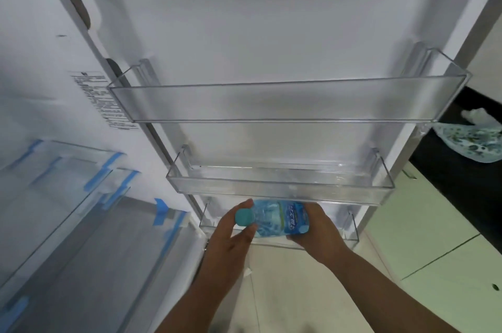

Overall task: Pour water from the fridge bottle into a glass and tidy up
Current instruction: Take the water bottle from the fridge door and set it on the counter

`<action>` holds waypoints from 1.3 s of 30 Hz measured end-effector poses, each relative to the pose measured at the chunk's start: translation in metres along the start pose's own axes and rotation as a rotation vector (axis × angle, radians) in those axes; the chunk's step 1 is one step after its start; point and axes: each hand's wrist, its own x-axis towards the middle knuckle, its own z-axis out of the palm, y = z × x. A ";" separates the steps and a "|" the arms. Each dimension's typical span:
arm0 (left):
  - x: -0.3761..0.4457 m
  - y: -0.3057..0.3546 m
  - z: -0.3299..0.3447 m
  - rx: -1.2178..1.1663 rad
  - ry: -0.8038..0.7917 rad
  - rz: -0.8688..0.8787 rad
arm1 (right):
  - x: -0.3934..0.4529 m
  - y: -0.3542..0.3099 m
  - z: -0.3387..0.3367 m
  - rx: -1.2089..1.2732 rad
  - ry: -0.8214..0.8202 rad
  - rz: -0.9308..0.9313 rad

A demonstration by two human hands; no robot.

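To the left, fridge interior with clear drawers (62, 178) edged in blue tape (114, 167), well apart from the action. Left hand (231, 235) at the teal cap (244, 217), thumb and fingers curled loosely about it. Bottle (277, 220) tilted cap-toward-camera, held low over the bottom door shelf (350, 237), just under the middle door shelf (282, 191). Thin crinkled plastic with a glossy blue label (294, 220): likely soft under a squeeze, perhaps damp and slippery from the cold, moderately heavy if full. Best taken around the waist, with the stiff neck for steadying. Right hand (317, 229) wrapped around the labelled body. Tight overhead clearance under the middle shelf's rim; open floor (407, 245) toward the camera for drawing out. Further right, dark counter (461, 169) with a patterned cloth (472, 142).
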 end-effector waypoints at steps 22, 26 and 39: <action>-0.080 0.047 -0.067 0.101 -0.370 0.208 | -0.177 -0.088 0.009 0.304 -0.031 0.041; -0.114 0.047 -0.089 0.138 -0.470 0.265 | -0.232 -0.099 0.030 0.272 0.008 0.086; -0.216 0.091 -0.004 0.190 -0.879 0.376 | -0.416 -0.051 -0.005 0.092 0.282 0.311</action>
